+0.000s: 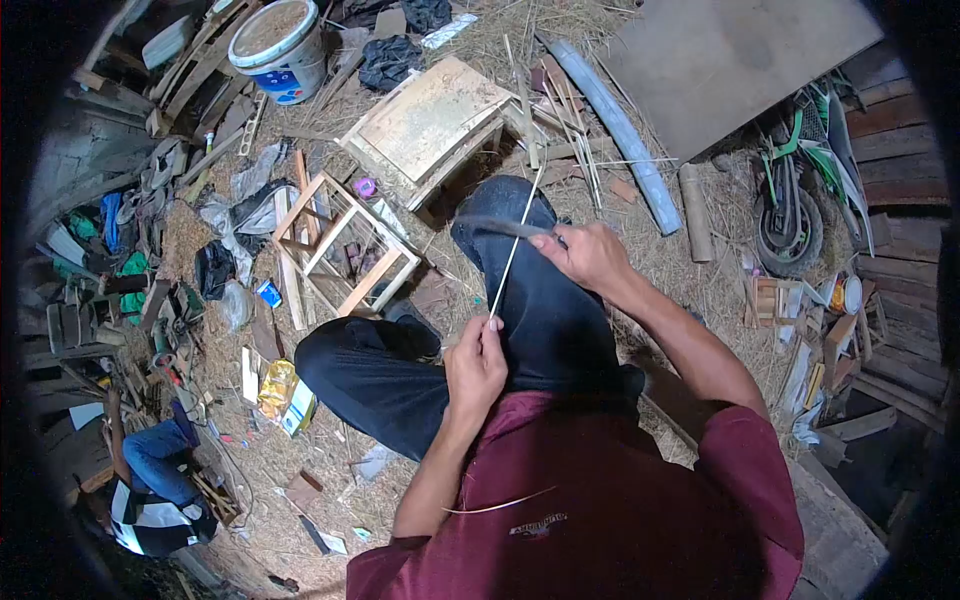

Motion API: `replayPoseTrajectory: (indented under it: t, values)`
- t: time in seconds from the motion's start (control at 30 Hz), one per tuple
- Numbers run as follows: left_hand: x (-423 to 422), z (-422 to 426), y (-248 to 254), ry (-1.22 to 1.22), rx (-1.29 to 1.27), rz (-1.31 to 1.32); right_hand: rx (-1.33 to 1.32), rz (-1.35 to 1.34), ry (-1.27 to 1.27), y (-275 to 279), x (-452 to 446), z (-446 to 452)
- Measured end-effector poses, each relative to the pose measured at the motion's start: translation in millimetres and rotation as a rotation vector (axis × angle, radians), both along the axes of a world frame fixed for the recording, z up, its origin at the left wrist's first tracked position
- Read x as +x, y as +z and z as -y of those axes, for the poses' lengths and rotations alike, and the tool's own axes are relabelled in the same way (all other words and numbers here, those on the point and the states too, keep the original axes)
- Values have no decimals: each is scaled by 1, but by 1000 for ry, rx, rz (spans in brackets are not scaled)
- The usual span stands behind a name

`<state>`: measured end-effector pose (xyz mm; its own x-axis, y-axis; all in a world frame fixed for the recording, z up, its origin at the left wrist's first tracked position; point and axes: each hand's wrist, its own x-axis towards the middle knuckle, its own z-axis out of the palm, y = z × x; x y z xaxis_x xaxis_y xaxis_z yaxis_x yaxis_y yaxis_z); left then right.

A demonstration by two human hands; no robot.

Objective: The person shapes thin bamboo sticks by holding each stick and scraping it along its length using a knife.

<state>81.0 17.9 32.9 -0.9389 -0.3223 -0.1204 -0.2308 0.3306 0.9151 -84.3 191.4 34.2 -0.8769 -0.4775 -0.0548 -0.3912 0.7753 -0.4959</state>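
A thin pale strip [512, 262] runs up from my left hand [476, 366], whose fingers are closed round its lower end. My right hand [584, 254] is wrapped round the handle of a knife [500, 227]. Motion blurs the blade, which points left and crosses the strip over my raised knee. Further up, the strip reaches toward a low wooden bench [425, 120] with shavings on top. A loose curved sliver [505, 504] lies on my maroon shirt.
Left of my legs stands a small wooden frame [345, 248]. A white bucket [278, 50] is at upper left, a grey pipe [620, 135] and a small motorbike [795, 190] at upper right. Another person [155, 480] sits at lower left among scraps.
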Motion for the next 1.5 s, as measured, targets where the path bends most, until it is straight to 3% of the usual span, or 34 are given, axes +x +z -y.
replayPoseTrajectory:
  t: [0.23, 0.43, 0.67, 0.83, 0.9, 0.93, 1.07, 1.3, 1.4, 1.5]
  values:
    - [-61, -4, 5, -74, -288, -130, 65, -31, 91, 2, 4, 0]
    - [21, 8, -12, -82, -354, -155, 83, -48, -65, -4, 3, -1]
    - [98, 28, 0, 52, -153, 100, -8, -42, -216, -13, -12, -14]
    - [35, 22, -1, 77, -108, -74, -57, 28, -95, -6, -1, -9]
    - [-4, 10, 6, 23, -74, -26, -50, 4, -32, -1, 4, -6]
    - [-23, 3, 0, 16, -101, -163, -46, -36, 5, 2, 7, -4]
    - [-59, -12, -3, -44, -221, -71, 13, -84, 52, 5, 8, 1]
    - [7, 0, -22, -127, -337, -153, 66, -76, -115, -4, 0, -5]
    - [49, 7, -19, -67, -261, -204, 30, 18, -200, 0, -4, -11]
    - [71, 19, -11, 4, -190, -37, -20, 30, -237, -12, -12, -20]
